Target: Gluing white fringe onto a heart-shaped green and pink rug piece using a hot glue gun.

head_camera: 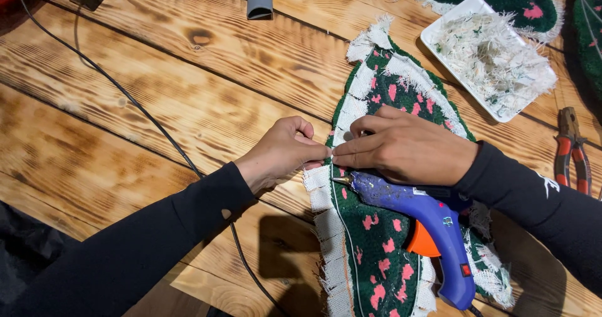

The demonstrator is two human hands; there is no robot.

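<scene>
Wooden planks of the table [157, 91] lie bare on the left side, crossed only by a black cable [125, 97], while the right side is crowded with a white tray of fabric scraps [439, 38] and red-handled pliers [572, 151]. At the middle lies a green rug piece [376, 254] with pink spots and a frayed white border. The left hand [282, 151] and right hand [407, 147] pinch this border with narrow fingers, above a blue glue gun [433, 229] that rests on the rug.

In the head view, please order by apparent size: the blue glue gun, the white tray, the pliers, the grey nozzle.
1. White tray and blue glue gun: look alike, unranked.
2. Pliers.
3. Grey nozzle, cut off by the frame edge.
</scene>
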